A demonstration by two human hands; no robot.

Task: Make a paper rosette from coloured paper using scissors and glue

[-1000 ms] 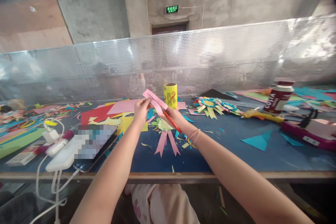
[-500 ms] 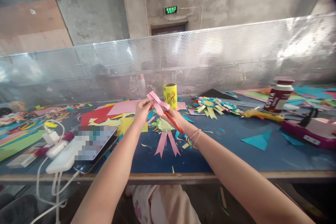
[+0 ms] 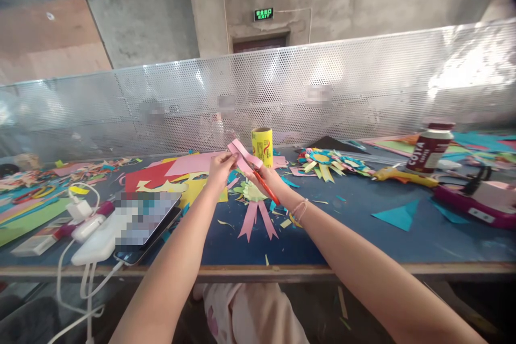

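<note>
Pinched in my left hand [image 3: 220, 168] is a pink paper strip [image 3: 237, 149], folded over and raised above the table. My right hand [image 3: 271, 176] is closed around red-handled scissors [image 3: 266, 187], whose blades lie at the strip's right part. Below both hands lies a paper rosette [image 3: 253, 191] with a pale green pleated head and two pink tails [image 3: 248, 220] notched at their ends. Just behind my right hand stands a yellow tape roll [image 3: 263, 146] on its end.
Left are a phone [image 3: 151, 228], a white power bank [image 3: 100, 236] and cables. Red paper [image 3: 147, 174] and yellow scraps lie behind. To the right are finished-looking rosettes [image 3: 322, 160], a yellow glue gun [image 3: 397, 176], a brown bottle [image 3: 430, 149] and blue paper [image 3: 397, 215]. A perforated metal screen [image 3: 266, 97] lines the back.
Both hands stay in nearly the same place. The scissors and the pink strip have shifted only very slightly, and the view has moved a touch.
</note>
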